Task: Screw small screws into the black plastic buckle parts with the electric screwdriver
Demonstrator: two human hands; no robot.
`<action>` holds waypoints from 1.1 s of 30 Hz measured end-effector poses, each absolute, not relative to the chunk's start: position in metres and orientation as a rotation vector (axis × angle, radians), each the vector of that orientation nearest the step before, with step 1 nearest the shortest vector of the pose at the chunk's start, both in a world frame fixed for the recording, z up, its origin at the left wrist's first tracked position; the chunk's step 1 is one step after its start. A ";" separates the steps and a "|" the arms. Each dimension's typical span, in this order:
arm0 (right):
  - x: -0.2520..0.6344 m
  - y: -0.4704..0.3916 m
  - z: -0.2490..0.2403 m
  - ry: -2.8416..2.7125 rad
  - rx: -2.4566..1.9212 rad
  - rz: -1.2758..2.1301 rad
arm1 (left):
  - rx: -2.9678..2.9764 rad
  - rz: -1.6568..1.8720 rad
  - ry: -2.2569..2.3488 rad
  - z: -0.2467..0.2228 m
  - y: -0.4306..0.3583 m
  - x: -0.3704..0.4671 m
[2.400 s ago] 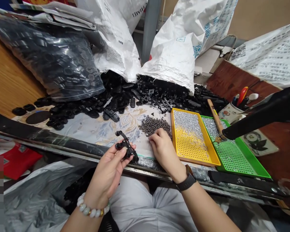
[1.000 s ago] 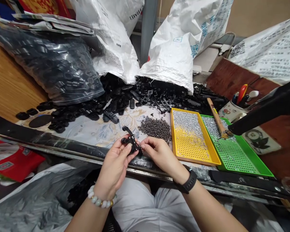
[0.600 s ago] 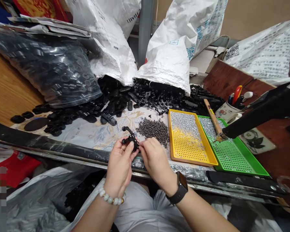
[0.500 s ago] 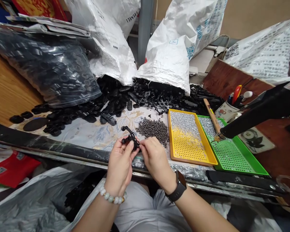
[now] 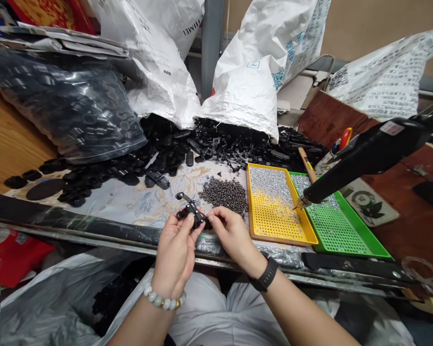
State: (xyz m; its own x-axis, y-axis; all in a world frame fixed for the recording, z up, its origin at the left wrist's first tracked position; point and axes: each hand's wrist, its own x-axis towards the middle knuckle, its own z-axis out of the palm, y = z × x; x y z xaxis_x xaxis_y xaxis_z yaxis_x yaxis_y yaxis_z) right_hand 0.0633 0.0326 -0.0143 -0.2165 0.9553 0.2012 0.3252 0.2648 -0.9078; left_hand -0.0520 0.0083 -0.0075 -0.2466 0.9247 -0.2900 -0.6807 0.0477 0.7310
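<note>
My left hand (image 5: pixel 176 245) is closed around a black plastic assembly (image 5: pixel 193 209) with several jointed arms, one of which sticks up to the upper left. Small round fastener heads dot its surface. Against its right end, my right hand (image 5: pixel 229 228) pinches with thumb and forefinger; the spot under the fingertips is partly hidden. Just beyond the hands lies a heap of small dark metal pieces (image 5: pixel 223 194). A black electric screwdriver (image 5: pixel 353 158) hangs at the right, its tip over the yellow tray (image 5: pixel 250 211).
Beside the yellow tray sits a green tray (image 5: pixel 378 242), both with small silvery pieces. White sacks (image 5: pixel 245 96) spill black plastic parts (image 5: pixel 231 144) along the back. At the left are a clear bag of black parts (image 5: pixel 94 110) and loose black caps (image 5: pixel 75 187). A wooden handle (image 5: pixel 306 163) leans over the green tray.
The screwdriver's tip has swung left from over the green tray to over the yellow one. The assembly has turned slightly in my left hand. The whole view has shifted a little.
</note>
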 end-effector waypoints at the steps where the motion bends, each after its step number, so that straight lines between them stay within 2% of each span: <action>1: 0.064 0.034 -0.014 -1.699 -1.187 1.003 | 0.371 1.567 0.965 -0.007 0.008 -0.052; 9: 0.062 0.032 -0.014 -1.746 -1.131 0.808 | 0.422 1.549 1.006 -0.007 0.007 -0.054; 16: 0.061 0.035 -0.020 -1.623 -1.164 0.962 | 0.391 1.504 0.980 -0.010 0.011 -0.063; 23: 0.060 0.041 -0.020 -1.765 -1.215 0.783 | 0.307 1.511 0.976 -0.017 0.015 -0.069; 28: 0.056 0.043 -0.019 -1.853 -1.243 0.528 | 0.358 1.483 0.971 -0.015 0.013 -0.069; 30: 0.055 0.042 -0.013 -1.805 -1.192 0.668 | 0.413 1.441 0.936 -0.013 0.011 -0.070; 33: 0.057 0.041 -0.002 -1.676 -1.097 1.100 | 0.482 1.344 0.882 -0.008 0.007 -0.070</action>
State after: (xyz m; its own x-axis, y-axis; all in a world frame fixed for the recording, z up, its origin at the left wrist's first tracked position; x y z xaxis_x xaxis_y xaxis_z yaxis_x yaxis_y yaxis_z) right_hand 0.0571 0.0414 -0.0022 -0.2740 0.9463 0.1719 0.2189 0.2354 -0.9469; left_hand -0.0704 0.0072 -0.0084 -0.0156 0.9633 -0.2681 -0.6293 0.1989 0.7513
